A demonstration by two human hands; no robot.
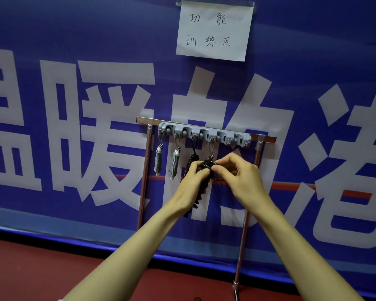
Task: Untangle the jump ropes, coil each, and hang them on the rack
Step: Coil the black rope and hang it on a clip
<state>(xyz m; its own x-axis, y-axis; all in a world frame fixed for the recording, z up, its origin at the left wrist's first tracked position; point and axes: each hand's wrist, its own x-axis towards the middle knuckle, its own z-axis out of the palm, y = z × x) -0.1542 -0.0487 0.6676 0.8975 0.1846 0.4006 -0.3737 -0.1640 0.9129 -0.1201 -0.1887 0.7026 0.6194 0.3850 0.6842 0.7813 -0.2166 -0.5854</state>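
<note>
L hand (190, 180) & R hand (237, 173) cover upper part of black rope (199, 196), its loop end barely showing between them; rack leg (241, 246) foot & both forearms (122, 253) cut off at btm edge.

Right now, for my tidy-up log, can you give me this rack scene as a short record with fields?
rack: grey hook strip on a metal rail
grey ropes: two, coiled, hanging from the two leftmost hooks
black rope: coiled, hanging from the third hook
held rope: black, its loop on the fourth hook
left hand: grips the held rope
right hand: pinches its top
fifth hook: bare
</note>
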